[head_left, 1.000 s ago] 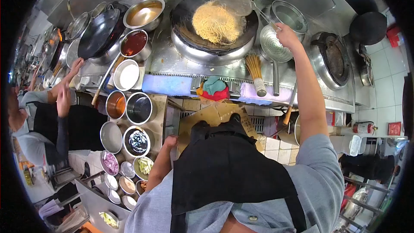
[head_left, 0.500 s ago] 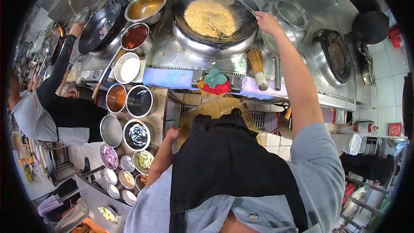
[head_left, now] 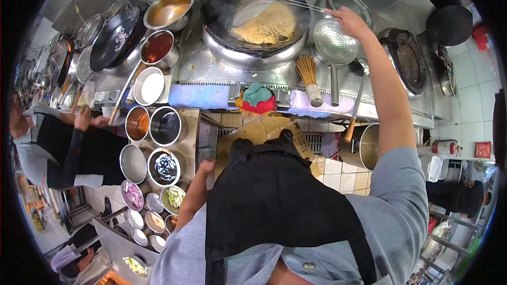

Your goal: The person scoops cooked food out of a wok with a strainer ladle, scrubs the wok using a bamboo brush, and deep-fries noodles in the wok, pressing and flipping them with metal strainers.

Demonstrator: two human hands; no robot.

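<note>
My right hand [head_left: 346, 20] is wrapped around the end of a long-handled wire skimmer [head_left: 303, 3]. Its round mesh head is tilted inside the large black wok [head_left: 216, 18], over and against a heap of yellow noodles [head_left: 274, 25] in shallow liquid. Below that hand rests a perforated metal ladle [head_left: 335, 42], with a bamboo wok brush [head_left: 308, 74] beside it. My left hand [head_left: 207, 167] is low by the side counter's edge, its fingers curled in; nothing shows in them.
Bowls of sauce [head_left: 157, 47], white powder [head_left: 149, 85] and chopped vegetables [head_left: 174, 196] line the left side. A co-worker [head_left: 47, 142] stands at the left near another wok [head_left: 117, 37]. An empty burner ring [head_left: 406, 63] is on the right. Folded cloths [head_left: 257, 95] lie along the front edge.
The skimmer has come down from above the wok into it, among the noodles. My right hand has shifted right. The co-worker's arm has drawn back from the left wok.
</note>
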